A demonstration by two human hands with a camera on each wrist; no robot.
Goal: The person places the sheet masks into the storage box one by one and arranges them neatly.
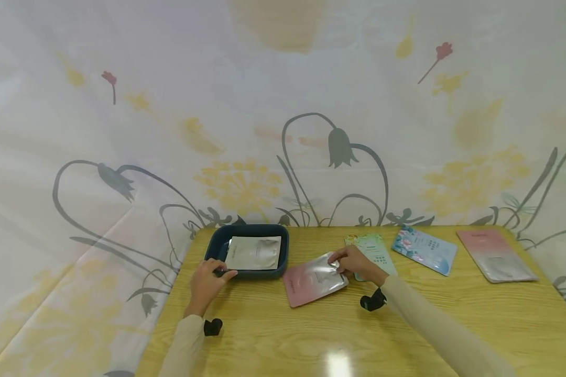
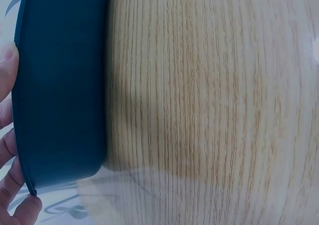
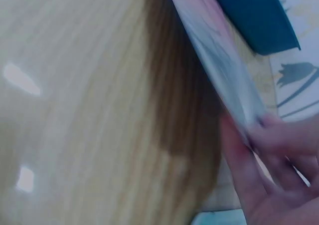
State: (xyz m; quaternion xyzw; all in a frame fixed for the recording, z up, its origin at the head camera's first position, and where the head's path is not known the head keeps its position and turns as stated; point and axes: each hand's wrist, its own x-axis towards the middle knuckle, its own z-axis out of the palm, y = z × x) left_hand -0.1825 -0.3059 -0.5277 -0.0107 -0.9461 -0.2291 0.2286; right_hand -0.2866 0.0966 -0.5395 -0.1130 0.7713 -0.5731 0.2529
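Observation:
A dark blue plastic basin point(image 1: 285, 251) stands at the table's back left with a white sachet point(image 1: 254, 252) lying in it. My left hand point(image 1: 207, 283) grips the basin's near left rim, thumb and fingers on either side of the wall; the left wrist view shows the fingertips point(image 2: 30, 207) at that rim. A pink and silver foil face-mask sachet point(image 1: 313, 280) is pinched at its right end by my right hand point(image 1: 356, 262). That sachet is tilted above the table just right of the basin, casting a shadow in the right wrist view.
On the wooden table point(image 1: 273, 335), a green floral sachet point(image 1: 374, 248) lies partly behind my right hand. Farther right are a light blue sachet point(image 1: 424, 248) and another pink and silver sachet point(image 1: 497, 256). A flower-printed curtain point(image 1: 245, 131) hangs behind the table's back edge.

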